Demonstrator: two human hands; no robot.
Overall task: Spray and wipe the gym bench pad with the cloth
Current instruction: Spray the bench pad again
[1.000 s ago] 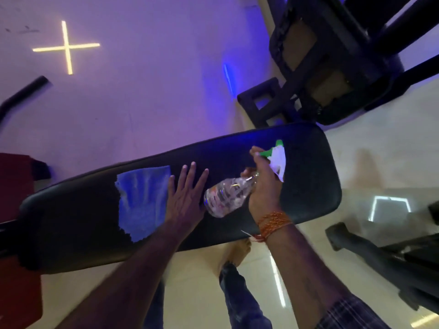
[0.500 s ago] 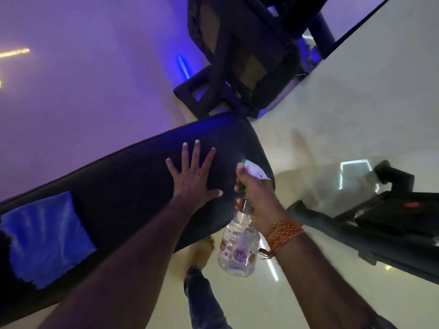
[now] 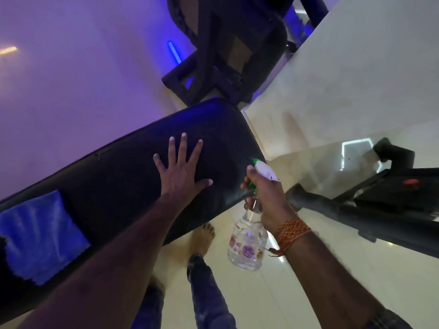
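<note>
The black bench pad (image 3: 123,176) runs diagonally from lower left to upper right. My left hand (image 3: 180,172) lies flat on its right half with the fingers spread, holding nothing. My right hand (image 3: 263,198) grips the neck of a clear spray bottle (image 3: 248,243) with a white and green trigger head; the bottle hangs upright just off the pad's right end, its nozzle turned toward the pad. A blue cloth (image 3: 40,233) lies spread on the pad's left part, far from both hands.
A dark gym machine frame (image 3: 228,55) stands beyond the pad's far end. Another black machine with a padded bar (image 3: 356,210) sits to the right on the glossy light floor. My bare foot (image 3: 202,238) and jeans show below the pad.
My right hand swung the bottle from lying over the pad to hanging upright off its right end. My left hand slid right along the pad, away from the cloth. Little changed in the last half second.
</note>
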